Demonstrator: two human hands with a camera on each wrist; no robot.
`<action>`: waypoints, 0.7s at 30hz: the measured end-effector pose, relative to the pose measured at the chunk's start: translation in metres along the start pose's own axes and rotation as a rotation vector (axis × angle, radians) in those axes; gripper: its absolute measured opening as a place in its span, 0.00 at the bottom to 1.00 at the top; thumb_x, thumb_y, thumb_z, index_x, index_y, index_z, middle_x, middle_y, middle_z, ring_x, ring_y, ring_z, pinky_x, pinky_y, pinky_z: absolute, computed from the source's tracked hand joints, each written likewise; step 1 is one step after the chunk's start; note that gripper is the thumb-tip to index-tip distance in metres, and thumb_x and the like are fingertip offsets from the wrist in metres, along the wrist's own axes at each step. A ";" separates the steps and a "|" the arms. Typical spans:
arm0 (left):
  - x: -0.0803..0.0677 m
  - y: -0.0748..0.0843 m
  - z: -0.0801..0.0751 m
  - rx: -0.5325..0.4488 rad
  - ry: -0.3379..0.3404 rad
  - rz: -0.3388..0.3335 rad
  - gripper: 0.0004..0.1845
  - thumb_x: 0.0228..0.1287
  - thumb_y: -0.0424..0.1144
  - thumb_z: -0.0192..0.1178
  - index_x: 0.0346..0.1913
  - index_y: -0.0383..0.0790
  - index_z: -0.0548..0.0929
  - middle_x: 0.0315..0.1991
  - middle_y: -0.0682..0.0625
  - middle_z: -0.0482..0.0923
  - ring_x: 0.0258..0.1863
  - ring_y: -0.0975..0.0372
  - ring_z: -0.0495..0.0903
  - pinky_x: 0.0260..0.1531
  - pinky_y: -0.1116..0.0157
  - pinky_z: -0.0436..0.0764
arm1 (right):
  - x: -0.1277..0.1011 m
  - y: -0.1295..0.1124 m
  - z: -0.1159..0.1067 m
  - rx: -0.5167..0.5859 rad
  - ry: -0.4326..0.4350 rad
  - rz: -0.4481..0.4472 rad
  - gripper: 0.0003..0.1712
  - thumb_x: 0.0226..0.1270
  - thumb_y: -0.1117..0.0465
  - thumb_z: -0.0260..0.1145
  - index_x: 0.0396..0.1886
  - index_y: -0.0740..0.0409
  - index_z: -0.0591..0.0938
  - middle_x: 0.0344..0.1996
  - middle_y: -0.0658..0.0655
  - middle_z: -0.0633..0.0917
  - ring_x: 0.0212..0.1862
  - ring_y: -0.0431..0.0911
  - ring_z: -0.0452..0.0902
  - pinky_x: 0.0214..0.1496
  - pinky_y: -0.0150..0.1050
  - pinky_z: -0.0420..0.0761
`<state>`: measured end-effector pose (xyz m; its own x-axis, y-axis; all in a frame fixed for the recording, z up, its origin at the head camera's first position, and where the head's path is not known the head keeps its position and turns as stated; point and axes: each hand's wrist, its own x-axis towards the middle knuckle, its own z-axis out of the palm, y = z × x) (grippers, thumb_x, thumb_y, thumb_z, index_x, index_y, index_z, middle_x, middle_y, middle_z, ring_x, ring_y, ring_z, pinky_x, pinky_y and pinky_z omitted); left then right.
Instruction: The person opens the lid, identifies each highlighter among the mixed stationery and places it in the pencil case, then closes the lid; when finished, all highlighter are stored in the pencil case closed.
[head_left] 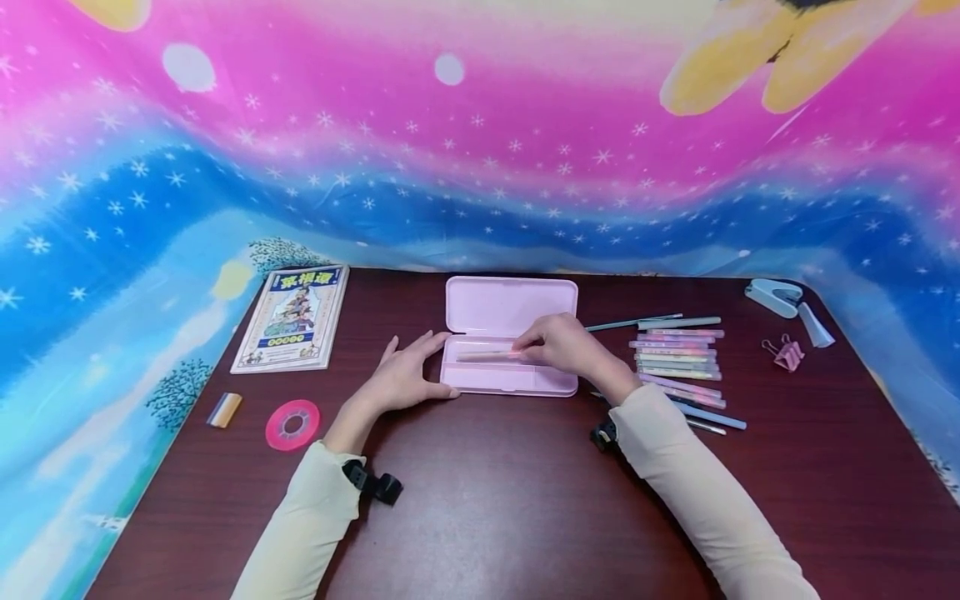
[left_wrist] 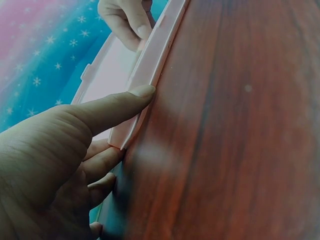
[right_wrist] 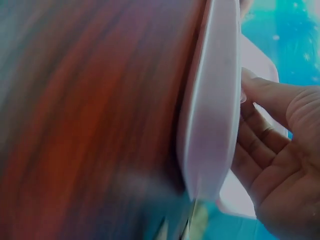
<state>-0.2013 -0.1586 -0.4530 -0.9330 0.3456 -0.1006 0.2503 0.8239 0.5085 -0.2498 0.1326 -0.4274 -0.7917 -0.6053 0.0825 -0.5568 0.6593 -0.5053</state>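
Observation:
A pink pencil case lies open on the table, its lid tipped back toward the wall. My left hand holds its left end; in the left wrist view the thumb lies over the front wall and the other fingers are at the end. Over the right half of the case, my right hand pinches a slim, pale pen with a pinkish part near the fingertips. This pen lies along the back compartment. In the right wrist view, the case wall hides most of it.
Right of the case lie several pastel pens, a teal pencil and a blue pen. Beyond them are a stapler and a pink binder clip. At left are a book, pink tape and an eraser.

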 end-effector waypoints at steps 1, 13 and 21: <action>0.000 0.000 0.000 -0.002 0.001 0.002 0.52 0.53 0.57 0.74 0.79 0.44 0.63 0.77 0.39 0.62 0.80 0.50 0.57 0.78 0.38 0.39 | 0.001 -0.002 0.001 -0.013 -0.006 -0.006 0.08 0.63 0.60 0.74 0.41 0.51 0.93 0.38 0.52 0.92 0.44 0.47 0.87 0.52 0.46 0.83; 0.000 0.002 -0.001 -0.003 -0.005 -0.006 0.52 0.52 0.57 0.74 0.78 0.44 0.63 0.77 0.39 0.62 0.80 0.50 0.57 0.78 0.38 0.39 | 0.012 -0.012 0.011 -0.091 -0.028 -0.013 0.05 0.63 0.56 0.75 0.36 0.48 0.94 0.33 0.50 0.92 0.38 0.44 0.86 0.46 0.43 0.82; 0.000 0.001 -0.001 -0.003 -0.007 -0.006 0.52 0.52 0.57 0.75 0.78 0.44 0.63 0.77 0.39 0.62 0.80 0.50 0.57 0.78 0.38 0.38 | 0.015 -0.014 0.012 -0.140 -0.075 0.015 0.05 0.63 0.57 0.75 0.38 0.47 0.94 0.32 0.49 0.91 0.39 0.46 0.86 0.50 0.43 0.82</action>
<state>-0.2008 -0.1580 -0.4516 -0.9327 0.3436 -0.1092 0.2440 0.8246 0.5104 -0.2505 0.1089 -0.4294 -0.7822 -0.6230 0.0091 -0.5787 0.7210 -0.3810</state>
